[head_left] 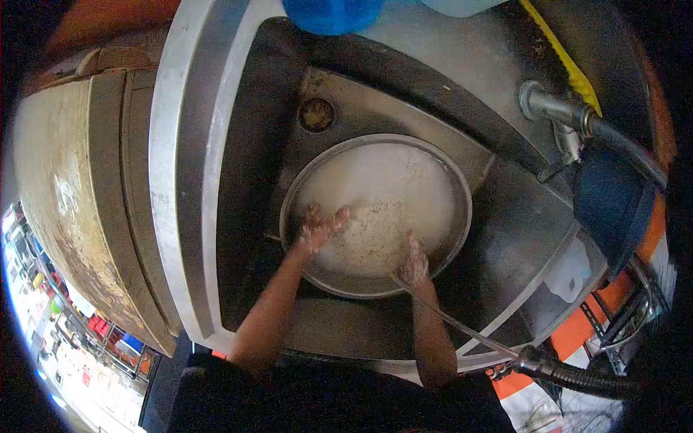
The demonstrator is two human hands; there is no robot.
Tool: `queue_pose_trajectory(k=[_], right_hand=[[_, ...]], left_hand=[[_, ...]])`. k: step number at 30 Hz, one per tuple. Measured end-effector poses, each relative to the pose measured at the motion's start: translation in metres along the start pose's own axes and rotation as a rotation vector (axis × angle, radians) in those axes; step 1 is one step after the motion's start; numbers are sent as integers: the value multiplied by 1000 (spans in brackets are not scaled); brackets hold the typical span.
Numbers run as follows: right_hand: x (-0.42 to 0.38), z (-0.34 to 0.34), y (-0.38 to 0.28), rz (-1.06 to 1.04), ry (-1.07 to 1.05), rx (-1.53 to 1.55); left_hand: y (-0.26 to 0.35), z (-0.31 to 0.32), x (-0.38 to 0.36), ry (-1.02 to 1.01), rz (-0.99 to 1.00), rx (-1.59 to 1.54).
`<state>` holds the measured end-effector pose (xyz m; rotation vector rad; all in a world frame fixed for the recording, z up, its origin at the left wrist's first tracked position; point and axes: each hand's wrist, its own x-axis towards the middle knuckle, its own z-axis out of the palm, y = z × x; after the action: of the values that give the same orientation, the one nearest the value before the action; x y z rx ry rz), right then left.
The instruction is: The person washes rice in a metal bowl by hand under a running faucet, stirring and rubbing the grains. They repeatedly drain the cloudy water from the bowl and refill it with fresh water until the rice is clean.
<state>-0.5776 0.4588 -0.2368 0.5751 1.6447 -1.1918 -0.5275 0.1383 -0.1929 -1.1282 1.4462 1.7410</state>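
A wide round metal bowl point(466, 189) sits in the sink, filled with cloudy white water point(339, 173). A heap of pale grains, which look like rice point(379, 227), rises through the water near the middle. My left hand point(319, 226) is over the left part of the bowl, fingers apart and wet, with white bits on them. At the bowl's lower right, my right hand point(414, 263) is beside the grains, its fingers stretched out. Neither hand grips anything. A thin stream of water point(455, 322) runs from a hose nozzle point(530, 359) into the bowl near my right hand.
The steel sink point(249, 180) surrounds the bowl, with a round drain point(316, 115) behind it. A tap point(556, 108) with a dark hose is at the upper right. A blue container point(332, 16) stands at the back edge. A worn pale board or cabinet point(61, 195) is at left.
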Motion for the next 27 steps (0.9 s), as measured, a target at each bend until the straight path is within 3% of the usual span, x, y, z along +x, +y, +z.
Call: queue_pose_trajectory(k=[4, 6, 7, 11, 15, 20, 23, 24, 27], right_hand=[[65, -3, 12, 196, -125, 276], [58, 0, -16, 442, -18, 460], [42, 16, -47, 457, 63, 492], [37, 6, -26, 353, -20, 516], [23, 11, -24, 88, -81, 418], [-43, 47, -108, -278, -78, 149], [-100, 68, -166, -391, -18, 71], [-99, 60, -156, -316, -30, 170], [-88, 35, -111, -146, -58, 598]], left_hand=[[-33, 13, 65, -197, -303, -22], [-19, 26, 57, -319, -338, -4], [-11, 28, 54, -341, -311, 1], [6, 32, 38, -394, -200, 0], [4, 40, 11, -366, 28, -83], [23, 50, -33, -323, 434, -148], [41, 37, -59, -158, 769, 226], [46, 32, -69, -58, 840, 422], [51, 20, -79, 63, 590, 437]])
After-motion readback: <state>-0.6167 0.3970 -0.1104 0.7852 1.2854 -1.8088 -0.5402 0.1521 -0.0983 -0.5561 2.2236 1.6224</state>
